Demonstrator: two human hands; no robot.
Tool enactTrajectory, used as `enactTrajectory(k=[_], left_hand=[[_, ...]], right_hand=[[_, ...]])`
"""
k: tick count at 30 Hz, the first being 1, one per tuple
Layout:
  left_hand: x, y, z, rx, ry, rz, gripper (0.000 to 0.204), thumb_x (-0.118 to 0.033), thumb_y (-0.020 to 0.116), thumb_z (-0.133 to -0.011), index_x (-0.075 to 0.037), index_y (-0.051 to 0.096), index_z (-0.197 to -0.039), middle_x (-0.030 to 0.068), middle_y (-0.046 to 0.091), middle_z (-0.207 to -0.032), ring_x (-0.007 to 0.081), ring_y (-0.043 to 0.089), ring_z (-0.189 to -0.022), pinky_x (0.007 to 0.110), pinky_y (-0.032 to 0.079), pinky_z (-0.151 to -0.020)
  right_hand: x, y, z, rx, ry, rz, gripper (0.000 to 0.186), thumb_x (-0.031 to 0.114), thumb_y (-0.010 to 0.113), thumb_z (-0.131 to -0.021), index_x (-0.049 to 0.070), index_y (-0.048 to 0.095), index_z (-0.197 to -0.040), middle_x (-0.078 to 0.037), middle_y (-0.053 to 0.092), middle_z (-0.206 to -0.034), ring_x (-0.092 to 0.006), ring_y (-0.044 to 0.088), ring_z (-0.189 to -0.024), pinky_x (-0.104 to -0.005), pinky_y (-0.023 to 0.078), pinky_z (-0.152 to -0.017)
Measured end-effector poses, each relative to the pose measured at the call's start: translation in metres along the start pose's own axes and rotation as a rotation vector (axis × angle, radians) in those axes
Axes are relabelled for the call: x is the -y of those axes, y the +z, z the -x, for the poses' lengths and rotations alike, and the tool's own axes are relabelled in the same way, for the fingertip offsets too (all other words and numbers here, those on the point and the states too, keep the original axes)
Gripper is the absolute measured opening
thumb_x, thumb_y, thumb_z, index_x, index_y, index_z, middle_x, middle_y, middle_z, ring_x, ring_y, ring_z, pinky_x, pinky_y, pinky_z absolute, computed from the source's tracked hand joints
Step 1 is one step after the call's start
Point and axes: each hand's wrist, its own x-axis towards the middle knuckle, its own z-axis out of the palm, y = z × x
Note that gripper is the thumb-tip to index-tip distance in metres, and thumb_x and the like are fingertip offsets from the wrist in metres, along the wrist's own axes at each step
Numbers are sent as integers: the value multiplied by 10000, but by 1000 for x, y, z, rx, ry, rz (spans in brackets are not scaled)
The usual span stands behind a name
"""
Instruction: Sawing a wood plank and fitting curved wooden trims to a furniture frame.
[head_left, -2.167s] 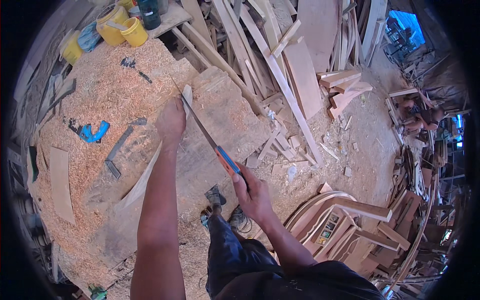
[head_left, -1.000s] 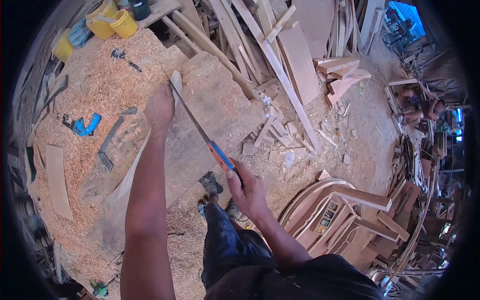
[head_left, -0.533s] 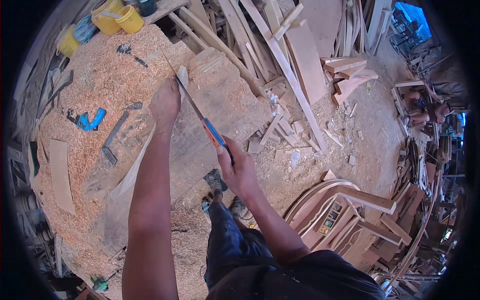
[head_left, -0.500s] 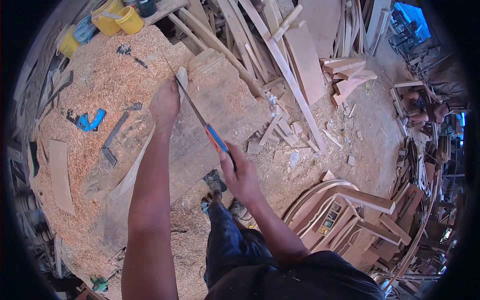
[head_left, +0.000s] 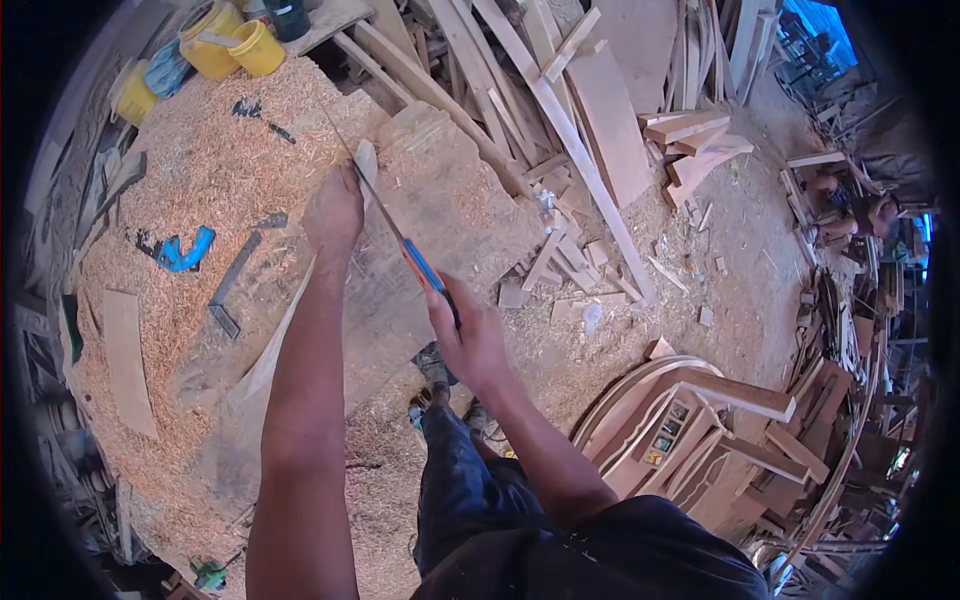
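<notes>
My right hand (head_left: 470, 338) is closed round the blue and orange handle of a handsaw (head_left: 424, 268). Its long thin blade slants up and to the left, past the fingertips of my left hand (head_left: 335, 207). That hand grips a pale, curved piece of wood (head_left: 270, 360) lying on the workbench (head_left: 440, 185). One end of the wood shows just beyond the blade, and the rest runs back beneath my left forearm. Where the blade meets the wood is partly hidden by my left hand.
Shavings cover much of the bench, where a blue-handled tool (head_left: 185, 250), a dark metal square (head_left: 235, 285) and a flat board (head_left: 128, 350) lie. Yellow buckets (head_left: 258, 50) stand at the far left. Long planks (head_left: 570, 150) lean beyond the bench; a curved wooden frame (head_left: 630, 400) sits right.
My right hand and the saw have moved slightly up and left, toward my left hand. The left hand stays on the wood. The whole view has shifted a little.
</notes>
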Motion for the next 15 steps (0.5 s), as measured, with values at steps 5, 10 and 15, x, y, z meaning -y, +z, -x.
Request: enactTrajectory(k=[5,10,15], left_hand=[[6,-7,0,-26,14,12,644,-535,270,-1147,-54,698,-1149,226,773,-1087,482,717,-996,577,541,-871],[-1,-8,-1,-24,3,-9,639,-530,270,-1148,-53,695,-1148,226,773,-1088,482,714,-991,578,537,-872],[-3,-3,1,-19,21,-1,632,-527,274,-1148,-55,694,-1147,226,773,-1084,484,714,-976,579,535,-856]], right_hand=[[-5,-30,79,-58,-20,-50,377,215,590,-1086,86,655,-1434,-76,685,-771,-214,595,-606,-349,476,-584],[-18,2,16,-13,-3,32,376,220,595,-1086,100,645,-1438,-73,696,-777,-245,614,-599,-381,479,-583],[-19,27,-33,-31,-88,65,427,254,623,-1061,135,605,-1471,-156,780,-886,-401,727,-687,-480,528,-606]])
